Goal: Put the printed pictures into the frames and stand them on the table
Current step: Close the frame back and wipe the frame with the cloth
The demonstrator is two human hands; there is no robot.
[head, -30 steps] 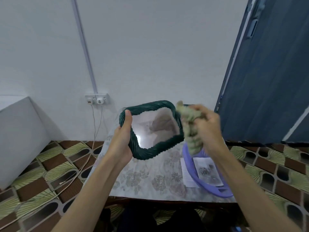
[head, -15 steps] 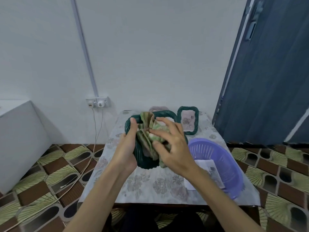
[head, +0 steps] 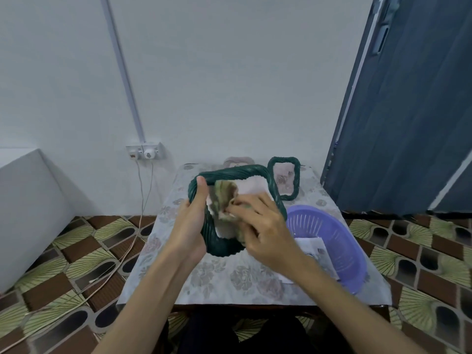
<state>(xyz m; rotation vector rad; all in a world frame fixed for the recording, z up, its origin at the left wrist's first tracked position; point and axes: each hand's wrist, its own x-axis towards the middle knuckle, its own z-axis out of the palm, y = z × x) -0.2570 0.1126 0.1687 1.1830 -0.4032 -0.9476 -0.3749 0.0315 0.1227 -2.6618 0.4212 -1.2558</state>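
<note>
The green woven frame (head: 229,213) is lifted just above the bench (head: 229,282), my left grip (head: 190,226) wrapped round its left edge. My right grip (head: 260,231) rubs a bunched cloth (head: 224,200) over its glass: cleaning, I judge. Next comes a print from the purple basket (head: 339,241).

Both forearms reach forward; left hand (head: 191,221) grips with thumb up, right hand (head: 265,233) presses, fingers (head: 245,203) curled

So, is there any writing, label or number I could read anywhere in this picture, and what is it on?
None can be read.
Printed sheets in the purple basket: marks too small and blurred.
Wall socket: a small coloured mark, unreadable.
Small green frame: a picture, no legible text.
</note>
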